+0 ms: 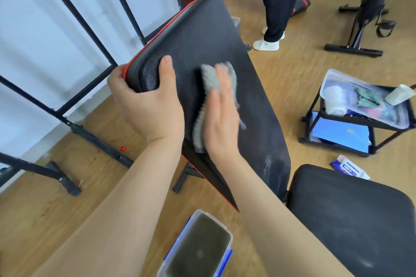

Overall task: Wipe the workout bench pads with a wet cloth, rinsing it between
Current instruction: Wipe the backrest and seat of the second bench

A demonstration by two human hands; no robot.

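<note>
The black back pad [225,38] of the workout bench, edged in red, slopes up and away from me. My left hand [146,99] grips its left edge, thumb on top of the padding. My right hand [221,117] lies flat on a grey cloth [208,78] and presses it against the pad's surface; the hand and cloth are blurred. The black seat pad [351,216] sits at the lower right. A clear tub of murky water [200,249] with blue clips stands on the floor below my arms.
A black cart [315,117] holding a plastic box of supplies stands to the right, with a wipes pack [349,167] on the floor beside it. A person's legs [276,7] stand beyond the bench. A black metal frame [74,123] runs along the left; an exercise machine [364,18] is far right.
</note>
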